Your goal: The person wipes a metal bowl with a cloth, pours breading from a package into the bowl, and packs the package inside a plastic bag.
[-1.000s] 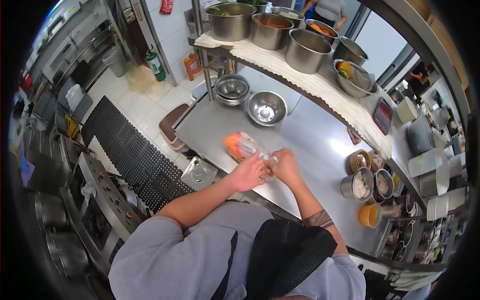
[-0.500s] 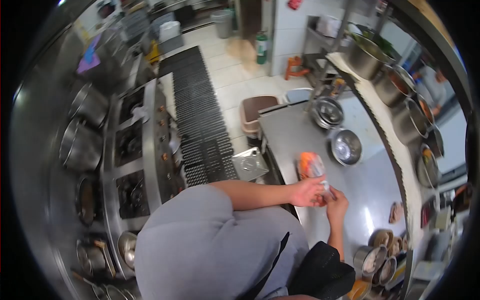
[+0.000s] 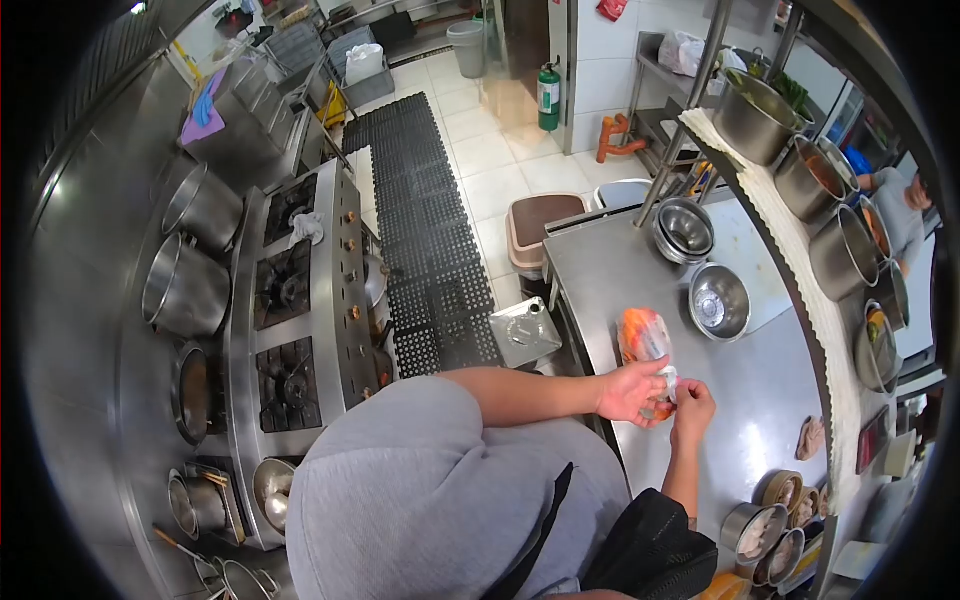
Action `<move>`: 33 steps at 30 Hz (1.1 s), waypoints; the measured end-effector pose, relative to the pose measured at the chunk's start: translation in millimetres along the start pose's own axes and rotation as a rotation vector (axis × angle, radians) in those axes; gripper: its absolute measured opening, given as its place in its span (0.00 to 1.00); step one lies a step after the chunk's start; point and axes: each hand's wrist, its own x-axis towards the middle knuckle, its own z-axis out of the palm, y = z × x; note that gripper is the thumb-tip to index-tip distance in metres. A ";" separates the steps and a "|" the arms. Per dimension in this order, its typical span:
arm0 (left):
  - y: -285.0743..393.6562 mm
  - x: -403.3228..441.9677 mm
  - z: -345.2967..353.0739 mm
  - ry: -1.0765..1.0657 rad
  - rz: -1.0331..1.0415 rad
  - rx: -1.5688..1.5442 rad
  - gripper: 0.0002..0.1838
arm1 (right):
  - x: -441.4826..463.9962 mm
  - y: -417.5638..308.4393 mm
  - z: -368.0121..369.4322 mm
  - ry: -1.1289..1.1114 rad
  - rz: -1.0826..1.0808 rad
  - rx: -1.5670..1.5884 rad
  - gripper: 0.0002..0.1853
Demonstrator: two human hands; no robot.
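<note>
A clear plastic bag with orange contents point(image 3: 642, 334) lies on the steel counter point(image 3: 590, 262). My left hand point(image 3: 634, 392) is at the bag's near end, palm turned up, with its fingers curled round the twisted plastic. Close on its right, my right hand point(image 3: 694, 405) pinches the bag's gathered neck. Two metal bowls stand beyond the bag: a stacked set point(image 3: 684, 230) and a single empty bowl point(image 3: 720, 302).
A gas stove point(image 3: 330, 290) runs along the left, past a black rubber mat point(image 3: 415, 220). A bin with a brown lid point(image 3: 545, 222) stands at the counter's end. Pots line the shelf point(image 3: 770, 205) at right, where a person point(image 3: 905, 215) stands beyond.
The view has swung left, so the counter and the bag appear further right and the stove shows more fully. Both hands stay at the bag's neck.
</note>
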 end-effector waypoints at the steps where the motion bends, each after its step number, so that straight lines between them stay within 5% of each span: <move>1: 0.6 -0.7 1.2 -0.026 -0.004 -0.005 0.34 | 2.4 3.3 -0.8 0.008 -0.040 -0.087 0.08; 5: -2.2 -8.0 16.1 0.007 0.003 -0.023 0.34 | -24.6 -11.0 5.1 0.051 -0.062 -0.032 0.11; 7: -1.3 -7.1 18.6 0.029 0.016 0.013 0.31 | -21.5 6.9 0.9 0.163 -0.628 -0.684 0.17; 13: 2.9 9.3 9.2 -0.004 0.056 0.077 0.28 | -41.5 -46.1 15.2 0.189 -0.427 -0.576 0.26; 19: 1.0 20.4 1.9 0.004 0.057 0.066 0.23 | -20.6 -27.7 13.8 0.147 -0.521 -0.736 0.25; 24: 2.5 16.4 28.5 0.114 -0.027 0.312 0.27 | -33.7 -45.3 7.4 0.195 -0.503 -0.830 0.23; 26: -0.2 9.6 49.6 0.316 0.032 0.475 0.27 | -34.3 -34.2 9.7 0.190 -0.580 -0.890 0.22; 33: -11.0 15.5 38.7 0.396 0.162 0.681 0.25 | -43.4 -37.1 14.9 0.240 -0.441 -0.868 0.25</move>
